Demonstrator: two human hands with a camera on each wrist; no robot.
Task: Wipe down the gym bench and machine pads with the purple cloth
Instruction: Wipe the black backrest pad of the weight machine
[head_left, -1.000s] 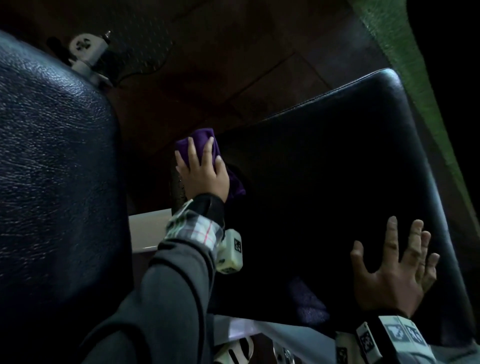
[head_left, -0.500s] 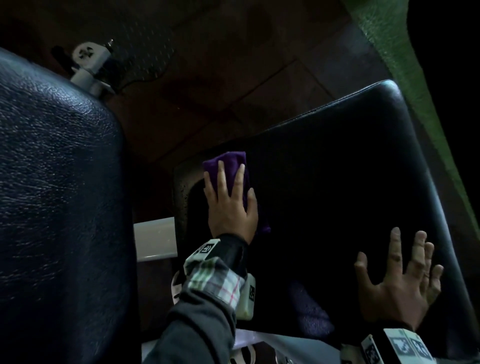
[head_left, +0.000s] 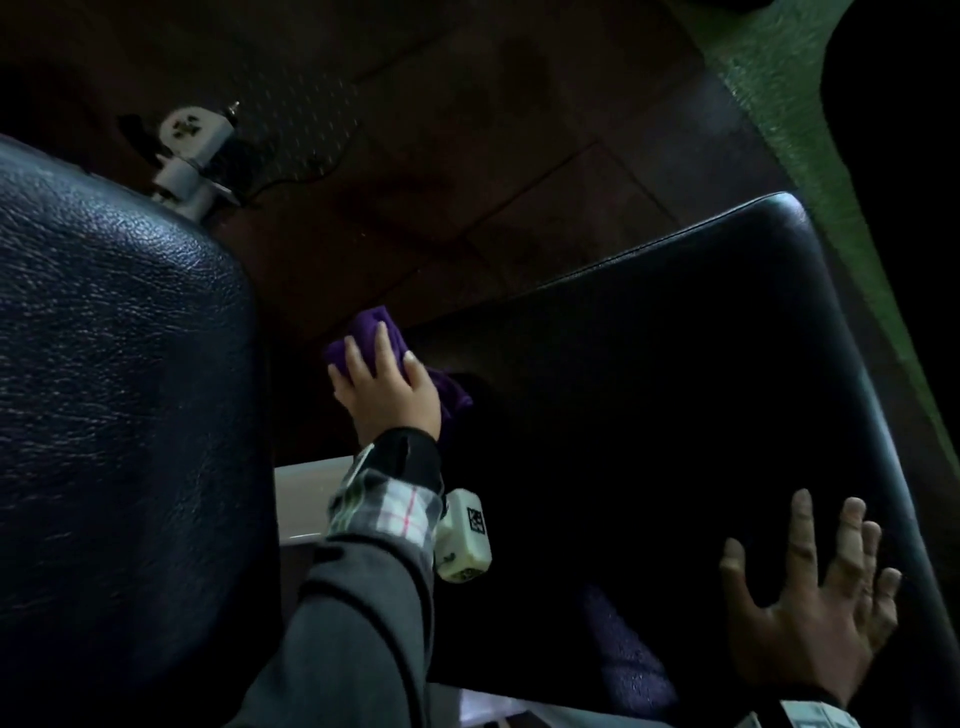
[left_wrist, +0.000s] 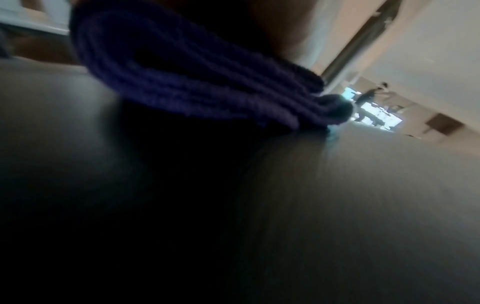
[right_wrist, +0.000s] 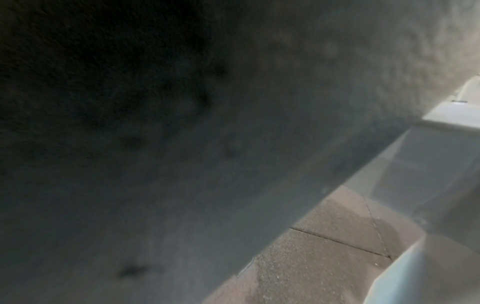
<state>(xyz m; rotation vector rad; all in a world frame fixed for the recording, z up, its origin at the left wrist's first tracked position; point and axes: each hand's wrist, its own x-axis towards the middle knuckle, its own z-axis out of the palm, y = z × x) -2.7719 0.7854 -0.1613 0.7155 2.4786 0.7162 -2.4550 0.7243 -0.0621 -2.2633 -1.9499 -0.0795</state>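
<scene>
A folded purple cloth (head_left: 373, 325) lies on the far left corner of the black seat pad (head_left: 649, 389). My left hand (head_left: 382, 364) presses down on it with fingers laid flat over it; its thumb is hidden. In the left wrist view the cloth (left_wrist: 194, 82) sits bunched under my palm on the pad (left_wrist: 337, 205). My right hand (head_left: 815, 608) rests flat on the near right part of the pad, fingers spread, holding nothing. The right wrist view shows only blurred pad surface (right_wrist: 155, 144).
A second black padded cushion (head_left: 114, 389) fills the left side. A white frame bar (head_left: 298, 499) runs between the two pads. A white machine fitting (head_left: 189, 150) stands on the dark floor (head_left: 467, 156) beyond. A green strip (head_left: 779, 104) borders the floor at right.
My left hand has slid the cloth away from me and to the left, from inside the pad back to its far left corner. My right hand has stayed flat in place.
</scene>
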